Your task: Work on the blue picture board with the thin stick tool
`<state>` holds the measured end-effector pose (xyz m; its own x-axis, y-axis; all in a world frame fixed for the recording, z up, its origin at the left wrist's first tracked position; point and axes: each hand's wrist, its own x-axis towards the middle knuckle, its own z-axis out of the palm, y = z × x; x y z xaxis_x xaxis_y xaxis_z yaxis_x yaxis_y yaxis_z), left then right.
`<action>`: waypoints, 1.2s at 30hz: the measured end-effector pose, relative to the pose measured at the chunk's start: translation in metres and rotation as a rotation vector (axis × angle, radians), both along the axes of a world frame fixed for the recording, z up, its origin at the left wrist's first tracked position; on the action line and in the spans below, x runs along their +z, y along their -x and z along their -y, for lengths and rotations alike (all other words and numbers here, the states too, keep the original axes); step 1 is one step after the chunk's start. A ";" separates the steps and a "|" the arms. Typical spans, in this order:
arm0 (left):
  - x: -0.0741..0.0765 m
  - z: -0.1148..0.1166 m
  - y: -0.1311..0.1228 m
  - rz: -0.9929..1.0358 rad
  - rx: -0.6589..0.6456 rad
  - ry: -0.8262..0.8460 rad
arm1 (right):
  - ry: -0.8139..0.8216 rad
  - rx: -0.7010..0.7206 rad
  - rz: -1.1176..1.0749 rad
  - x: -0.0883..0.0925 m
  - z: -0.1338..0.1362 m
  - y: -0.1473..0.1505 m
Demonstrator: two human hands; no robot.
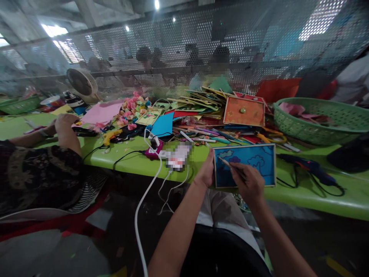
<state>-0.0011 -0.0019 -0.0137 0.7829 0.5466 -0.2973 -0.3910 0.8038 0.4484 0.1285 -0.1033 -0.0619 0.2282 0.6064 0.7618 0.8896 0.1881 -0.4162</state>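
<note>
A shallow framed picture point(261, 153) with a blue ground rests tilted at the green table's near edge. Outlined clouds and a tree-like shape show on it, one cloud pale green, another purple. My left hand point(206, 172) grips the frame's left side, thumb up along the edge. In my right hand point(250, 182) is a slim pencil-like stick point(224, 161), its tip at the upper left of the picture, close to the pale green cloud. Whether it is a pencil or a thin brush I cannot tell. My right fingers partly cover the picture's lower middle.
A phone point(179, 156) and a purple power strip point(152, 151) with cables lie left of the frame. Right of it is a glue gun point(313, 166), with a green basket point(319, 125) behind. Stacked cards point(198, 100) and pens lie ahead. Another person's arm point(67, 132) is at left.
</note>
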 end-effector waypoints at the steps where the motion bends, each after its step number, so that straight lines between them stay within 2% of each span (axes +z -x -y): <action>1: 0.000 0.000 0.000 0.002 -0.002 0.005 | 0.006 -0.002 -0.001 0.000 0.000 0.000; 9: -0.002 0.000 0.000 -0.003 -0.005 0.013 | -0.041 -0.011 0.048 0.000 -0.002 0.002; 36: 0.004 0.002 0.001 0.032 -0.016 -0.002 | 0.003 -0.039 0.093 -0.004 -0.004 0.003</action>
<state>-0.0021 -0.0040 -0.0100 0.8007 0.5344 -0.2707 -0.3923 0.8093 0.4372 0.1259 -0.0997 -0.0656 0.1799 0.6007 0.7790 0.9311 0.1515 -0.3318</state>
